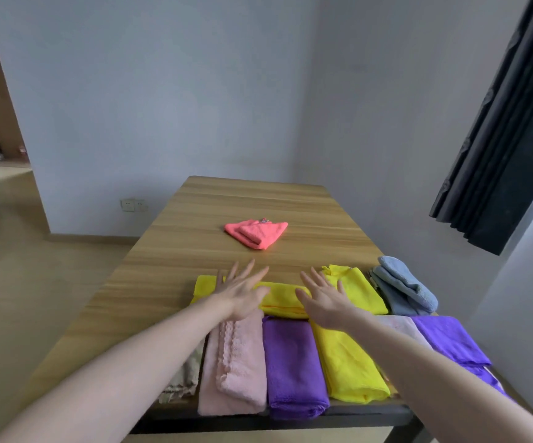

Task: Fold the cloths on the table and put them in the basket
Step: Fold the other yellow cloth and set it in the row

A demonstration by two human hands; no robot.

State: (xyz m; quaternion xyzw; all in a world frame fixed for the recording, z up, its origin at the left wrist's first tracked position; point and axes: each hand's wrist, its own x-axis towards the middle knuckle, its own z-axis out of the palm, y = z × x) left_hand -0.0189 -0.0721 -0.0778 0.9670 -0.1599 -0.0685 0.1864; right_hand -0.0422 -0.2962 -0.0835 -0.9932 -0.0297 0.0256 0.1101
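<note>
Hands are lying flat with straight, spread fingers on a folded yellow cloth (282, 298) near the middle of the wooden desk (194, 251): the left hand (242, 290) is pressing on its left part and the right hand (324, 298) on its right part, the two hands apart and gripping nothing. A second yellow cloth (356, 287) is lying just beside the right hand, and a blue cloth (402, 287) is sitting bunched at the desk's right edge beyond it. Along the near edge a row of folded cloths is lying side by side: a beige cloth (185, 375) partly hidden under the left forearm, a pink cloth (236, 362), a purple cloth (293, 366), a long yellow cloth (348, 366), a pale pink cloth (401, 327) mostly covered by the right forearm, and another purple cloth (447, 340) at the right corner. A coral cloth (257, 233), loosely folded, is lying alone farther up the desk, well apart from the rest. A dark curtain (511, 129) is hanging at the right, and a wall socket (133, 205) is showing low on the wall to the left of the desk.
</note>
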